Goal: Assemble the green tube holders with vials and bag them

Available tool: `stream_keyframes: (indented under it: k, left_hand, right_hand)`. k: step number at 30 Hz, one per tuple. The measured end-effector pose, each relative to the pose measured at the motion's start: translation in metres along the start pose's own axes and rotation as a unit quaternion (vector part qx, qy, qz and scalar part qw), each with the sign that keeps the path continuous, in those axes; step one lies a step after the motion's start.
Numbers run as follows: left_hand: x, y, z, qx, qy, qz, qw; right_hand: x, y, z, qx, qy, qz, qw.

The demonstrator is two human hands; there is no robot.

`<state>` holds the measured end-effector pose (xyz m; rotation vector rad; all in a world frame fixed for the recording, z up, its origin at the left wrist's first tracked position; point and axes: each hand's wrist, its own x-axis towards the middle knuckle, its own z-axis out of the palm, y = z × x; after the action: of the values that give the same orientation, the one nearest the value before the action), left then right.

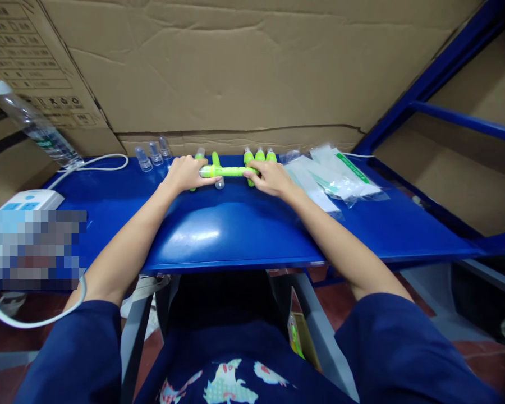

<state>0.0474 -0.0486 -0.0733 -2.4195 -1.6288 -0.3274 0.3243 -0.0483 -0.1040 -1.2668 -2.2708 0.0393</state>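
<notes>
Both my hands hold one green pen-shaped piece (229,171) lying crosswise near the back of the blue shelf (235,235). My left hand (187,173) is closed round its left, capped end. My right hand (269,177) pinches its right end. Behind the hands stand several more green pieces (260,155) upright in a row. A clear cap (219,183) lies just below the held piece.
Three clear caps (154,152) stand at the back left. Clear plastic bags (334,177) lie to the right. A water bottle (33,126) leans at far left above a white power strip (23,202) and its cable. Cardboard boxes (252,67) wall the back.
</notes>
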Motion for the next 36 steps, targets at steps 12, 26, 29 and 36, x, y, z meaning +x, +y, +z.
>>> stream_keyframes:
  k: [12,26,29,36]
  left_hand:
    - [0.002,0.017,0.010,-0.158,0.065,-0.068,0.983]
    - [0.017,0.043,0.049,-0.595,-0.034,0.022,0.803]
    - [0.019,0.035,0.041,-0.537,-0.016,0.047,0.842]
    - [0.013,-0.012,0.030,-0.178,0.064,-0.113,0.975]
  right_hand:
    - [0.004,-0.012,0.006,0.268,0.107,0.167,0.943]
    - [-0.003,-0.027,0.033,0.192,0.030,-0.060,0.979]
    - [-0.001,-0.023,0.030,0.175,0.029,-0.041,0.983]
    - [-0.004,-0.023,0.016,0.133,-0.033,-0.022,0.990]
